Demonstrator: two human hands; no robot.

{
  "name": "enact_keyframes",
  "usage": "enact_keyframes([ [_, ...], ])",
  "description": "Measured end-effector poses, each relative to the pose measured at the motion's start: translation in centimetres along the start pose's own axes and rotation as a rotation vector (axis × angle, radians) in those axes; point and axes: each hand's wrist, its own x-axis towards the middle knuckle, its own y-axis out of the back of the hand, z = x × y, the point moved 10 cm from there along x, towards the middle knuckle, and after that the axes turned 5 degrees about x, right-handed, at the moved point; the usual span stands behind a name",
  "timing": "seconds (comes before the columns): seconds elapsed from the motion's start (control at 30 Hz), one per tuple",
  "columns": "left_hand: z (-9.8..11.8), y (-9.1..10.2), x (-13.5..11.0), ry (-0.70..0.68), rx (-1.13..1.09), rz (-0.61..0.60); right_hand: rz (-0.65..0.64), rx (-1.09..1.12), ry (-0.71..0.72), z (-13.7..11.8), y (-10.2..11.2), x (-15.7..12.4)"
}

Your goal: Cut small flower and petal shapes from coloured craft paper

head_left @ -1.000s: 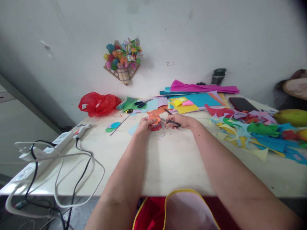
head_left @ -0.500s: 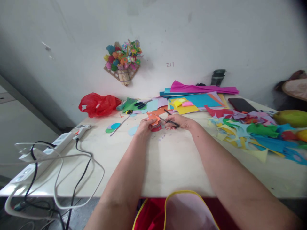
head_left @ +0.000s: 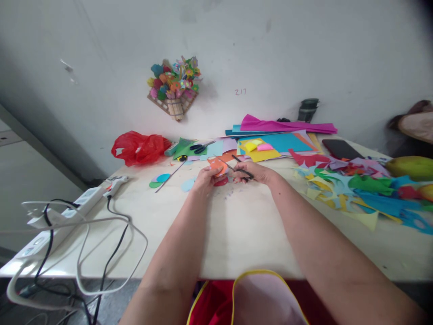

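My left hand (head_left: 205,178) pinches a small piece of orange paper (head_left: 221,168) above the middle of the table. In my right hand (head_left: 253,171) is a pair of scissors (head_left: 244,173) with dark handles, the blades pointing left at the orange paper's edge. Under the hands lies a red paper piece (head_left: 221,181), partly covered. Tiny clippings (head_left: 230,195) are scattered just in front of it. A pale blue paper circle (head_left: 187,184) rests left of my left hand, and a larger orange sheet (head_left: 227,156) lies behind the work.
Second scissors (head_left: 200,147) lie at the back near a red plastic bag (head_left: 140,148). Colored sheets (head_left: 292,141) are stacked at back right, beside a phone (head_left: 341,148). Paper scraps (head_left: 368,192) cover the right side. A power strip (head_left: 77,207) with loose cables (head_left: 117,241) occupies the left edge.
The orange paper has turned in my left hand, and the scissor blades now lie at its upper right edge. Both arms stay nearly in place.
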Motion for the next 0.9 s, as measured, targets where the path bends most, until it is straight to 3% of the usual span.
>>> enact_keyframes([
  [0.17,0.4,0.5,0.0,-0.014,-0.009,0.059,-0.012,0.066,0.025,0.4,1.0,0.0],
  [0.37,0.3,0.4,0.3,-0.035,-0.01,0.06,0.274,0.316,0.065,0.2,2.8,0.5],
  [0.5,-0.2,-0.2,0.5,-0.022,0.013,0.036,0.399,0.321,0.109,-0.5,2.4,0.8],
  [0.9,-0.5,-0.9,0.0,0.022,0.049,0.069,0.478,0.305,0.185,-1.3,1.8,1.0],
])
